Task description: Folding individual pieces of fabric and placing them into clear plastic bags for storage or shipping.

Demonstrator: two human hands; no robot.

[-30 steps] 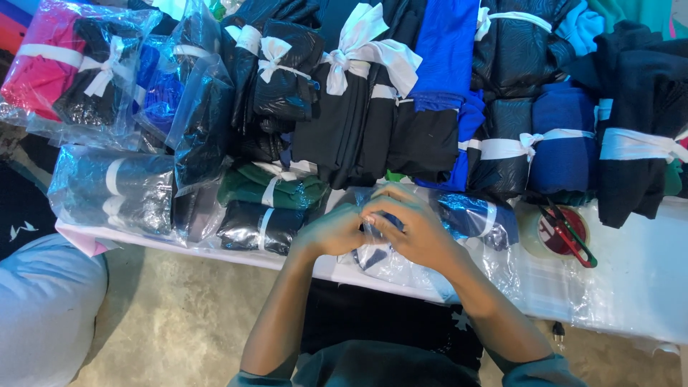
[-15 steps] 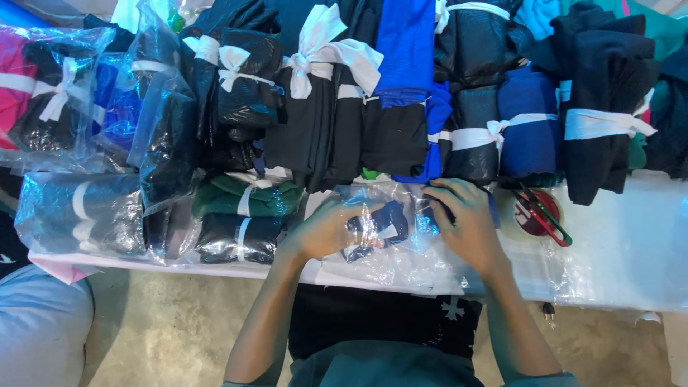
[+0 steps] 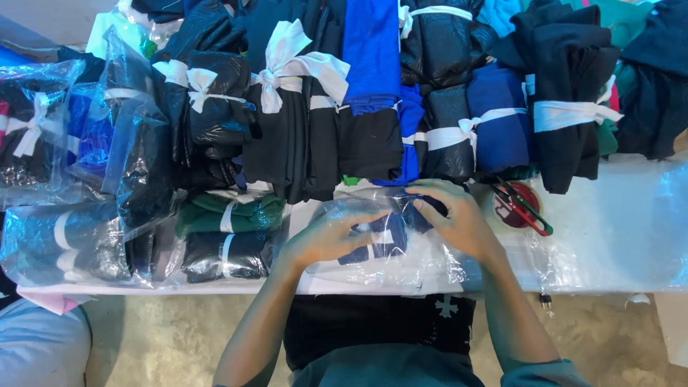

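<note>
Pressing crinkly clear bag [image 3: 423,261], both hands [image 3: 330,236] [image 3: 459,218].

Garment packing station, likely small clothing workshop or wholesale stall. White table [image 3: 616,236] loaded edge to edge with folded clothes bundles [image 3: 315,143], mostly black, blue, some green, each tied with white cloth strips [image 3: 287,68]. Several bundles already in clear plastic bags [image 3: 79,236] stacked at one end. More loose plastic sheeting [image 3: 430,265] spread over tabletop. Red tape roll [image 3: 512,211] with scissors [image 3: 527,208] lying on it, just beside the bundles. Bare sandy concrete floor [image 3: 165,337] below table. No shelves, hangers or price tags visible; looks like sorting and bagging work, not retail display.
</note>
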